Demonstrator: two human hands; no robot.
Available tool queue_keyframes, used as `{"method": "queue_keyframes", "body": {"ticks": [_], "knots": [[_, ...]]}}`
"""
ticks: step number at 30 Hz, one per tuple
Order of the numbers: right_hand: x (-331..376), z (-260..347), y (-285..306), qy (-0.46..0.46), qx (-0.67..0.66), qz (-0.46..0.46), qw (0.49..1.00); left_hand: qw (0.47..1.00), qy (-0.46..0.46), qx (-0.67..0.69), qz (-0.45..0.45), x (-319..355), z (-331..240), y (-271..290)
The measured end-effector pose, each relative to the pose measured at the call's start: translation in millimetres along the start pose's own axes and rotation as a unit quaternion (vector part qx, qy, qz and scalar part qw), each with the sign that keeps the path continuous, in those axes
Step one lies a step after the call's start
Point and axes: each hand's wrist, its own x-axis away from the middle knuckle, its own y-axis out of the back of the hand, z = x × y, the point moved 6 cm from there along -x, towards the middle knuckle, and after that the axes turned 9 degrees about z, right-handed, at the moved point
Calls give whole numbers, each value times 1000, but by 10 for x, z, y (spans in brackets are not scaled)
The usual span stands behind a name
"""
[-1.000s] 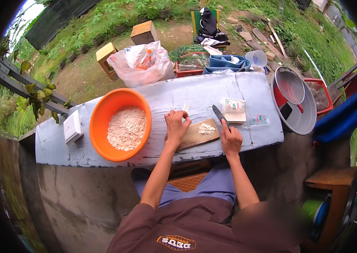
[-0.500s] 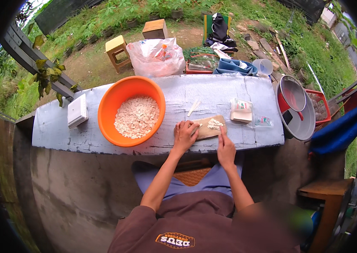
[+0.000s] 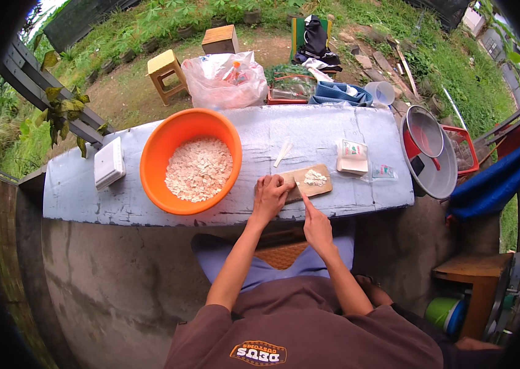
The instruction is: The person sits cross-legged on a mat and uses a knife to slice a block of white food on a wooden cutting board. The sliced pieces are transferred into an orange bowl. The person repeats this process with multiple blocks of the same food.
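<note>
A small wooden cutting board [image 3: 315,189] lies near the front edge of the table. On its right part rests a little heap of chopped white pieces [image 3: 315,178]. My left hand [image 3: 270,195] is closed at the board's left end, its fingertips on a pale piece of food that they mostly cover. My right hand [image 3: 318,229] grips a knife [image 3: 302,192], whose thin blade points away over the board beside the left fingers. Beyond the board lie a few pale strips [image 3: 283,154]. To the left stands an orange basin [image 3: 149,178] holding many pale flat slices [image 3: 198,169].
A white lidded box [image 3: 109,165] sits far left. White packages [image 3: 352,157] and a small clear packet [image 3: 384,172] lie right of the board. Past the table are a plastic bag [image 3: 226,86] and a stool [image 3: 166,74]; a grey basin [image 3: 438,181] stands at the right.
My right hand has moved left with the knife, from the chopped heap to beside my left fingers. My left hand stays in place. A person's leg and hand now show at lower right.
</note>
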Motion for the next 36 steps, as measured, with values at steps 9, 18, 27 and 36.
{"method": "queue_keyframes", "body": {"ticks": [9, 18, 27, 36], "knots": [[67, 67, -112, -27, 28, -13, 999, 999, -22, -17, -27, 16, -45, 59], [-144, 127, -115, 16, -16, -52, 998, 999, -29, 37, -24, 63, 36, 40], [-163, 164, -137, 11, -9, -43, 999, 999, -13, 1, -34, 125, 59, 114], [-132, 213, -194, 2, -13, -25, 1000, 1000, 9, 14, -10, 191, 133, 99]]}}
